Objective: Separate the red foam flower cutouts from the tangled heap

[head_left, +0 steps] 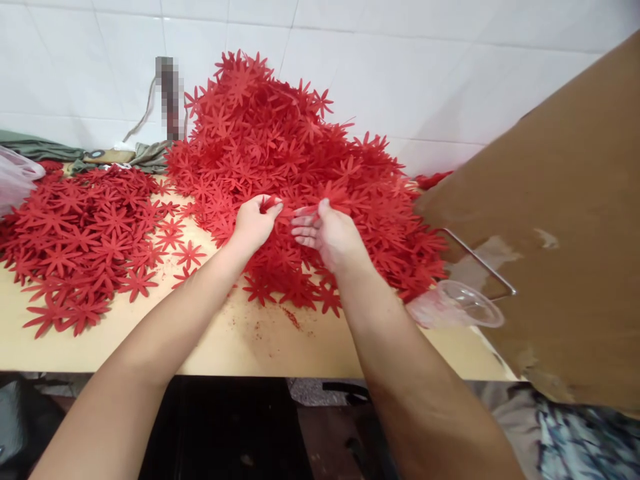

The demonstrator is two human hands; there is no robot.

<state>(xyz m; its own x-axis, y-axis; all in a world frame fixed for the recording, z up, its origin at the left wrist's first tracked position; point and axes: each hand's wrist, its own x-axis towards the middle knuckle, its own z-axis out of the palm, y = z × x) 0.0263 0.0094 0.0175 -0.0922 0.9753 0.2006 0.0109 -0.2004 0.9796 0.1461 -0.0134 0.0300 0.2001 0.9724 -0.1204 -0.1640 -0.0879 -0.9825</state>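
A tall heap of red flower-shaped cutouts (290, 147) rises against the wall, and both my hands are over its front slope. My left hand (259, 217) pinches a red flower cutout (271, 203) between thumb and fingers. Close beside it, my right hand (333, 230) is turned partly palm up, its thumb pressed on red petals (313, 210) and the lower fingers extended. Whether both hands hold the same cutout I cannot tell, as red lies behind red. Loose cutouts (189, 253) are scattered on the table left of the heap.
A lower pile of darker red flower cutouts (85, 233) covers the table's left side. A clear plastic tub (465, 307) lies tipped at right, against a large cardboard box (560, 220). A plastic bag (17, 177) and green cloth (40, 148) are at far left. The pale tabletop (280, 357) ends in front.
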